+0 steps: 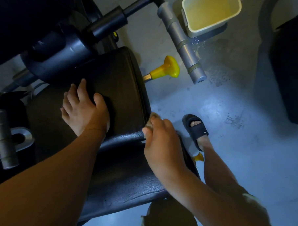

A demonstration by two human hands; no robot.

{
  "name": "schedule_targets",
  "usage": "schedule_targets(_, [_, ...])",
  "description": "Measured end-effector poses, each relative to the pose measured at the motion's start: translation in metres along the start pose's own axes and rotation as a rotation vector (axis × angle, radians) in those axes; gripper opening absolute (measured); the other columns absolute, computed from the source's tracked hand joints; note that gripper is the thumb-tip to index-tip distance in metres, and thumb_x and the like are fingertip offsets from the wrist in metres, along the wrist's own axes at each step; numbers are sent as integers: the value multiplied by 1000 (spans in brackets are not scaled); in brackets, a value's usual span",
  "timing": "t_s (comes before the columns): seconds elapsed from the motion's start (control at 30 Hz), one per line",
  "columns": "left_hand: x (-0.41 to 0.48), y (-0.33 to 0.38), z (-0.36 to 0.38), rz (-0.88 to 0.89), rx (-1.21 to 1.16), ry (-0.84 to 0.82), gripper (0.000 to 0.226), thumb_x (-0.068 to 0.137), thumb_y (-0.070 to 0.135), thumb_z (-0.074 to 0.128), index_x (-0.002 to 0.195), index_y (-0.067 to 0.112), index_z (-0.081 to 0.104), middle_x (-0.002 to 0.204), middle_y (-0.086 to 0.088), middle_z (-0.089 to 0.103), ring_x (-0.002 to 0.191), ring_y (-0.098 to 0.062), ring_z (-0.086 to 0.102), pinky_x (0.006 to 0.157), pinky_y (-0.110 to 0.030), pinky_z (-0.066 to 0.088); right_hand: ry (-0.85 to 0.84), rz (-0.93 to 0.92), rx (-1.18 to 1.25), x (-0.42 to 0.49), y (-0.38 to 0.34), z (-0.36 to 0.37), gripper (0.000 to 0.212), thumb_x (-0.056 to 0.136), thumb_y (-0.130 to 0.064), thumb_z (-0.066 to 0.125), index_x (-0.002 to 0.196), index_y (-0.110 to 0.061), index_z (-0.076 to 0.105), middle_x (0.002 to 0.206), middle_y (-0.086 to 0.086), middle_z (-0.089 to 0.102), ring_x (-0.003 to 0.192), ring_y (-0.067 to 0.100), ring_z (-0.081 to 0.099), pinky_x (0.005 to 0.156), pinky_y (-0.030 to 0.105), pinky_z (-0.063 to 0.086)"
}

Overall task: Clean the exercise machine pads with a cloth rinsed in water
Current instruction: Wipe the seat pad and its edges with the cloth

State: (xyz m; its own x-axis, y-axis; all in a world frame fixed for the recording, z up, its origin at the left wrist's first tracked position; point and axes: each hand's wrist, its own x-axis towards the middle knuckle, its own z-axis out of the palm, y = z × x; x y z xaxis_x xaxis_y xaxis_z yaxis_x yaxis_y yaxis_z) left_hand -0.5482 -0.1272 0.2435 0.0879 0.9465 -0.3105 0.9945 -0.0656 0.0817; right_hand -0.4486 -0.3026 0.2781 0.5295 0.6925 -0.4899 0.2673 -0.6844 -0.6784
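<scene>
Head view: the person leans over a dark exercise machine. The left hand (85, 110) lies flat on the upper pad (119, 77), fingers straight and spread, holding nothing. The right hand (160, 140) is closed round a tan cloth (153, 116), of which only a small tuft shows past the knuckles. The cloth sits at the right edge of the upper pad, close to the seam where it meets the lower pad (133, 180); whether the cloth actually touches the vinyl cannot be told. Both pads are black, and the lower one shows a creased, glossy surface. A yellow adjustment knob (165, 69) projects from the machine just beside the upper pad's right edge. Beyond it a grey padded bar (182, 46) runs diagonally. A pale bucket (188, 24) holding yellowish water stands on the floor (228, 150) at the far side of that bar, with wet splashes (197, 44) near its base. The person's foot in a dark sandal (195, 130) stands on the floor near the right hand.
</scene>
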Motion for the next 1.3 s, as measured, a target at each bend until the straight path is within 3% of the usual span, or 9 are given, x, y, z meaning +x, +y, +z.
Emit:
schedule_targets(0.17, [2,-1,-1,-5,0,-4,59,100,49,34,157,41,20,167,2,15,154,-27,11,123,-57,11,130,-52,106,61,-9,5,15,101,-11,60,112,-8,69,96,0,52,86,15,55,73,20,41])
schedule_targets(0.27, [0,0,0,-10,12,3,60,99,50,34,157,41,20,167,2,16,154,-27,11,123,-57,11,174,-86,124,99,-20,6,20,100,-8,61,116,-3,71,98,4,58,89,15,58,77,11,40])
schedule_targets(0.43, [4,-2,2,-14,36,4,61,99,50,34,157,41,19,167,1,17,154,-27,10,123,-56,11,217,-140,113,157,-37,11,21,92,-1,60,106,3,75,100,22,74,97,38,69,88,42,55])
schedule_targets(0.67, [4,-4,1,-15,41,14,61,98,49,35,157,40,20,167,2,18,155,-24,8,124,-54,10,191,-288,64,202,-51,17,27,94,-1,60,116,-4,76,117,14,75,114,27,69,100,20,44])
schedule_targets(0.83, [4,-4,0,-20,38,10,62,99,49,36,158,39,21,167,2,18,155,-23,7,124,-53,9,-11,-656,-176,158,-36,22,42,86,5,55,118,-12,75,123,6,72,123,35,60,110,41,44])
schedule_targets(0.93, [5,-5,0,-14,25,9,62,99,49,36,158,39,21,167,2,18,155,-23,7,124,-53,8,-231,-722,-214,112,-23,9,47,87,7,58,126,-14,71,133,2,67,131,24,50,117,20,26])
schedule_targets(1.0, [4,-6,1,-15,25,14,61,99,48,36,157,39,21,167,1,18,155,-24,8,124,-54,9,-330,-743,-306,107,-15,0,53,89,6,61,135,-21,65,143,-3,61,140,22,45,121,28,29])
schedule_targets(1.2, [8,-9,6,-1,33,21,58,100,48,34,156,40,22,167,1,19,155,-25,8,124,-54,8,-179,-753,-420,173,-53,22,52,87,3,58,133,-18,66,140,4,63,135,29,52,117,38,37])
schedule_targets(1.3, [7,-12,5,8,15,14,58,99,46,34,156,39,24,167,1,19,155,-25,8,124,-53,7,-265,-780,-454,178,-73,41,57,88,4,58,142,-15,58,148,8,56,143,29,43,122,43,31])
